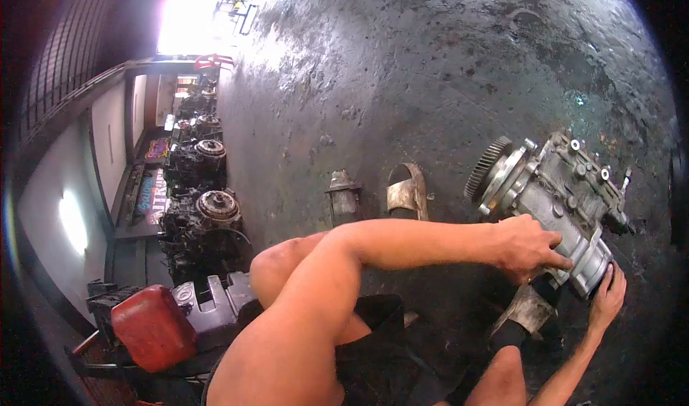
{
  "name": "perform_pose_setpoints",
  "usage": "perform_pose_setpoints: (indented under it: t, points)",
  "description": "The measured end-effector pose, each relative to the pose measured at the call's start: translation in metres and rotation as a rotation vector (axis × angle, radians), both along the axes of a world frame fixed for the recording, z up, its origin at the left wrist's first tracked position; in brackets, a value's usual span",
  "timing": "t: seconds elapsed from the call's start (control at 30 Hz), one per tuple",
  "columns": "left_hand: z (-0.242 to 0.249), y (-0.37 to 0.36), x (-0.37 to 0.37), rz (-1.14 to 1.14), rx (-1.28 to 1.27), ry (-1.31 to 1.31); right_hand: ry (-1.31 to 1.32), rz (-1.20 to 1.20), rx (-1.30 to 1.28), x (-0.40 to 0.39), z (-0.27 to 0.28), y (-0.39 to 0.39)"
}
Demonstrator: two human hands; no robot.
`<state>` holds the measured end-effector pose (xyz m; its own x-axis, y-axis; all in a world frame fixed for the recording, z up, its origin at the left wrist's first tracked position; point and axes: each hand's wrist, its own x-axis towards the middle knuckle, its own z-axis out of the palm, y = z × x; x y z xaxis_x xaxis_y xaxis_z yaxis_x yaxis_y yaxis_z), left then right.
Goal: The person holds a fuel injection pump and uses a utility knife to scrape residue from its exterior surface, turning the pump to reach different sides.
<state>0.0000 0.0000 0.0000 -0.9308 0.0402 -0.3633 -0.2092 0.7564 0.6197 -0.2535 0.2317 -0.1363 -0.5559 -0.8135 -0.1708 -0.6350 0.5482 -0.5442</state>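
Observation:
A grey metal machine assembly with a toothed gear wheel at one end lies on the dark floor at the right. My left hand reaches across from the lower left, its fingers curled against the side of the cylindrical housing. Around the rim at the housing's lower end are the fingers of my right hand, its arm coming up from the bottom edge. The undersides of both hands are hidden. Near my left hand is a worn sandal strap on a foot.
Another sandal and a small metal part stand on the floor. Dirty engines line the left wall. At the lower left is a red container beside a grey cover. My bare knees are between.

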Motion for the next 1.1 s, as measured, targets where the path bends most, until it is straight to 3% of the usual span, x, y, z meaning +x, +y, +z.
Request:
perform_pose_setpoints:
  t: [0.27, 0.77, 0.9, 1.0, 1.03, 1.1]
  points:
    - [-0.002, 0.027, -0.003, 0.199, 0.124, 0.031, 0.008, -0.003, 0.007, 0.002, 0.002, 0.001]
    - [0.007, 0.042, -0.012, 0.245, 0.226, 0.016, 0.015, 0.000, -0.041, 0.005, 0.012, -0.006]
    - [0.061, 0.035, -0.004, 0.177, 0.104, 0.036, 0.084, 0.043, -0.037, 0.004, 0.005, -0.013]
    - [0.144, 0.023, 0.017, 0.187, -0.047, 0.141, -0.067, 0.062, -0.002, -0.010, -0.004, -0.013]
    - [0.172, 0.023, 0.027, 0.170, -0.102, 0.205, -0.143, 0.070, -0.020, -0.014, 0.004, -0.016]
    - [0.230, 0.022, 0.052, 0.211, -0.189, 0.278, 0.010, 0.104, 0.027, 0.002, 0.071, -0.031]
